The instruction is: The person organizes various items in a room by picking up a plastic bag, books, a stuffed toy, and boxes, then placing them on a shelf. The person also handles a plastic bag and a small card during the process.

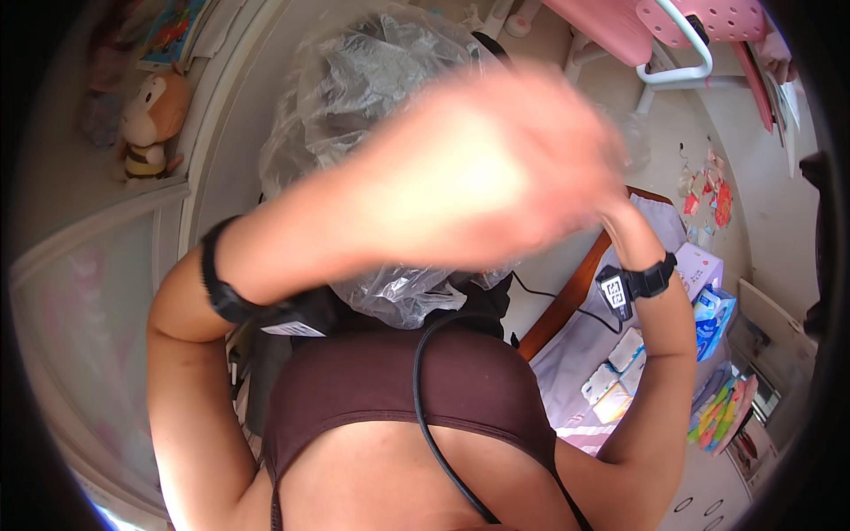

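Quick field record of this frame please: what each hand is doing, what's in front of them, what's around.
left hand: raised close to the camera, blurred, palm area over the plastic bag; grip cannot be told
right hand: hidden behind the left hand; only the wrist with a black wrist strap shows
clear plastic bag: crumpled, bulging, in front of the chest
black cable: runs down over the brown top
left side: stuffed monkey toy on a shelf
right side: small packets on a pale purple cloth; pink chair beyond

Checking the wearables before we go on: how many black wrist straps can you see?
2. One black wrist strap is on the left forearm, one black wrist strap on the right wrist. The blurred left hand may hide more.
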The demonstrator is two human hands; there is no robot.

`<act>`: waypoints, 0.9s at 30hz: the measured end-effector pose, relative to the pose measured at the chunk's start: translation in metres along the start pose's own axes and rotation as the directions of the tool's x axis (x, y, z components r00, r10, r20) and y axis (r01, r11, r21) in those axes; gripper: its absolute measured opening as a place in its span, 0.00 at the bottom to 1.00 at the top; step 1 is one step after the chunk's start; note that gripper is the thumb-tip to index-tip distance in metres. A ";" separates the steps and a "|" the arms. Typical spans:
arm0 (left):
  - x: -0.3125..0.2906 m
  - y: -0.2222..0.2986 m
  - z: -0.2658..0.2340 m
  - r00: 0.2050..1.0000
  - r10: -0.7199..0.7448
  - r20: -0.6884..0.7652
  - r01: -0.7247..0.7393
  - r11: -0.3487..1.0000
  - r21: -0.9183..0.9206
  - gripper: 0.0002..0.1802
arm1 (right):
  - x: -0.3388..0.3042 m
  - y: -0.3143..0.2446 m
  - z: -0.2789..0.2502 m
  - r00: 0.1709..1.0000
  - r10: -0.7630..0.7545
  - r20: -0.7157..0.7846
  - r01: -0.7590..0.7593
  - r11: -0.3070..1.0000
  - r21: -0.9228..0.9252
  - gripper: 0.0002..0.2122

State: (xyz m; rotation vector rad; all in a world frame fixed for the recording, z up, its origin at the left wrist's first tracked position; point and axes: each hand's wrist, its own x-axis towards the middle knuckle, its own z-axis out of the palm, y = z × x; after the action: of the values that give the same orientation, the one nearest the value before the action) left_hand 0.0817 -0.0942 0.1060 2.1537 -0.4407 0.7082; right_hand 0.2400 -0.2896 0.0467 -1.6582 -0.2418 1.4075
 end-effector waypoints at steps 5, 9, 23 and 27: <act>-0.093 -0.056 -0.104 0.650 -0.684 -0.331 0.713 0.700 -0.044 0.31 | 0.008 0.007 -0.002 0.966 0.039 0.257 0.054 0.937 -0.345 0.17; -0.137 -0.065 -0.077 0.326 -0.940 0.103 0.859 0.249 -0.447 0.46 | 0.012 0.014 -0.001 0.901 0.226 0.371 -0.140 0.959 -0.246 0.19; -0.075 -0.046 -0.060 0.415 -0.883 0.222 0.650 0.117 -0.751 0.46 | 0.013 0.070 0.019 0.788 -0.388 0.479 0.395 0.914 0.091 0.18; -0.056 -0.044 -0.061 0.562 -0.788 0.252 0.676 0.262 -0.689 0.44 | 0.010 0.084 0.021 0.669 -0.563 0.486 0.711 0.675 -0.196 0.17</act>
State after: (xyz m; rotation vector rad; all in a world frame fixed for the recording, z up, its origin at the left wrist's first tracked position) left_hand 0.0399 -0.0155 0.0766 1.2375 0.3755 0.0576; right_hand 0.1924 -0.3195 -0.0198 -1.3263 -1.2887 1.1317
